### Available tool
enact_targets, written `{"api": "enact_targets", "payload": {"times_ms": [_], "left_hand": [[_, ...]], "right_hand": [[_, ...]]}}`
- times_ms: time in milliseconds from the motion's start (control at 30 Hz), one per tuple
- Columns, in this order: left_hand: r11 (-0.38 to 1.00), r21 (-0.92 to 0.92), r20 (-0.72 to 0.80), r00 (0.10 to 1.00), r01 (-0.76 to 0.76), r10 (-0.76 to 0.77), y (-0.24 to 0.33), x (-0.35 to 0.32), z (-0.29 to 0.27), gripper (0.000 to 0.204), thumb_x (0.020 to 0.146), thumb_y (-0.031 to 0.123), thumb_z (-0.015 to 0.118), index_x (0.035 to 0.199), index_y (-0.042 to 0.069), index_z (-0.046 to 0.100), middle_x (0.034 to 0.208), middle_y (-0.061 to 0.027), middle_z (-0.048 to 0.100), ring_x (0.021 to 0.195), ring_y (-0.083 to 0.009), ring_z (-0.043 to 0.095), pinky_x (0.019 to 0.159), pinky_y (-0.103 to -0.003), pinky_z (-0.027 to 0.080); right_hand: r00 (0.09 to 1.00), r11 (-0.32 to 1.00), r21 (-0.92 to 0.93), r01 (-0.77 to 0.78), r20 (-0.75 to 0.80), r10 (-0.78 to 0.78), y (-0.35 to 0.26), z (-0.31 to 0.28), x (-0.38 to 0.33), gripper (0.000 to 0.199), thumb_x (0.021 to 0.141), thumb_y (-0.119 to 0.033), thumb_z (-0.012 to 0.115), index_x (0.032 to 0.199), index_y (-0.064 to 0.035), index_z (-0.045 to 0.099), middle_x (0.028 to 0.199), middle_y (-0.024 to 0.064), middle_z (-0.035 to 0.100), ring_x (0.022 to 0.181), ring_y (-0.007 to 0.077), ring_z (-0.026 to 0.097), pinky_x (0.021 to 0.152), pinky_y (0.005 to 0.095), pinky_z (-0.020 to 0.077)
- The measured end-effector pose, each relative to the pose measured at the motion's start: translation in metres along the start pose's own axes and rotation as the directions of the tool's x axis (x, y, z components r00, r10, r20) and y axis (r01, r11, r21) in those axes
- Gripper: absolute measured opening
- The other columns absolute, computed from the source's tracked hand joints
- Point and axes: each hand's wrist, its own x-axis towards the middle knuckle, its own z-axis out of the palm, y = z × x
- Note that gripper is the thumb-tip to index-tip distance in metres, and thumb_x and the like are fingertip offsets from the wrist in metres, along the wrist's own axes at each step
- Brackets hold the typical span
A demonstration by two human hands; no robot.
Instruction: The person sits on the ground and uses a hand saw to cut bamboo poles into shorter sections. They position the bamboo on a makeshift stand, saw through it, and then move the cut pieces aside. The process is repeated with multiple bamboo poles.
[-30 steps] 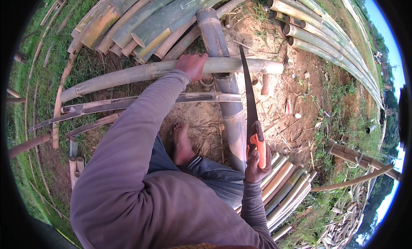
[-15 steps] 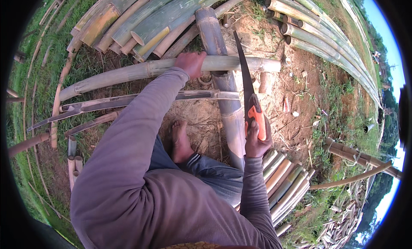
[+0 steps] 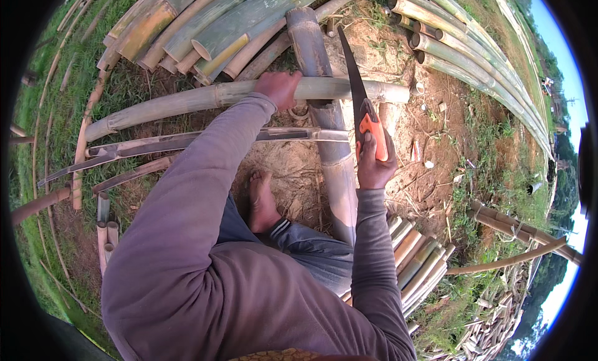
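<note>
A long pale bamboo pole [image 3: 168, 112] lies crosswise over a thick grey bamboo log [image 3: 337, 168]. My left hand [image 3: 278, 90] is closed around the pole, just left of the log. In my right hand [image 3: 377, 166] is a handsaw [image 3: 358, 90], gripped by its orange and black handle. Its dark blade points away from me and crosses the pole right of the log, a short way from the pole's right end. Whether its teeth are in a cut cannot be made out. Nearer to me, a split bamboo strip [image 3: 274, 135] also rests across the log.
Large green bamboo poles [image 3: 249, 31] are piled at the far side, with more poles [image 3: 473, 65] at the far right. Short cut bamboo pieces [image 3: 414, 261] sit beside my right forearm. My bare foot [image 3: 261, 202] is on the soil. Bamboo scraps [image 3: 492, 333] lie at lower right.
My right hand and the handsaw have moved forward, away from me, so the blade reaches farther past the pole. My left hand stays on the pole.
</note>
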Motion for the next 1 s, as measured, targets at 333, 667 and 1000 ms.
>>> {"api": "enact_targets", "payload": {"times_ms": [333, 667, 1000], "left_hand": [[0.999, -0.028, 0.032, 0.999, 0.035, -0.034, 0.005, -0.002, -0.003, 0.061, 0.078, 0.038, 0.088, 0.123, 0.007, 0.061, 0.11, -0.0198, 0.075, 0.104, -0.0393, 0.075, 0.092, -0.052, 0.058], [1.0, -0.02, 0.009, 1.0, 0.016, -0.016, 0.002, -0.002, 0.003, 0.06, 0.077, 0.039, 0.088, 0.122, 0.008, 0.062, 0.11, -0.0188, 0.075, 0.105, -0.0389, 0.074, 0.09, -0.051, 0.058], [1.0, -0.003, 0.002, 1.0, 0.028, -0.028, 0.0, -0.007, 0.003, 0.06, 0.075, 0.037, 0.086, 0.123, 0.009, 0.062, 0.107, -0.0182, 0.076, 0.104, -0.0387, 0.074, 0.09, -0.052, 0.058]], "right_hand": [[0.982, 0.98, 0.078, -0.182, -0.039, 0.185, -0.082, -0.073, -0.112, 0.047, 0.105, -0.024, 0.071, 0.138, 0.0077, 0.061, 0.125, 0.0127, 0.07, 0.111, 0.02, 0.068, 0.092, 0.0328, 0.0588], [0.986, 0.993, -0.063, -0.098, 0.126, 0.105, -0.039, -0.073, -0.09, 0.039, 0.099, -0.018, 0.078, 0.128, 0.0019, 0.062, 0.103, 0.008, 0.071, 0.083, 0.0124, 0.068, 0.071, 0.0288, 0.0563], [0.982, 0.979, 0.078, -0.186, 0.003, 0.187, -0.046, -0.054, -0.092, 0.03, 0.103, -0.022, 0.073, 0.118, 0.0019, 0.062, 0.081, 0.0029, 0.066, 0.069, 0.0084, 0.06, 0.063, 0.0273, 0.05]]}}
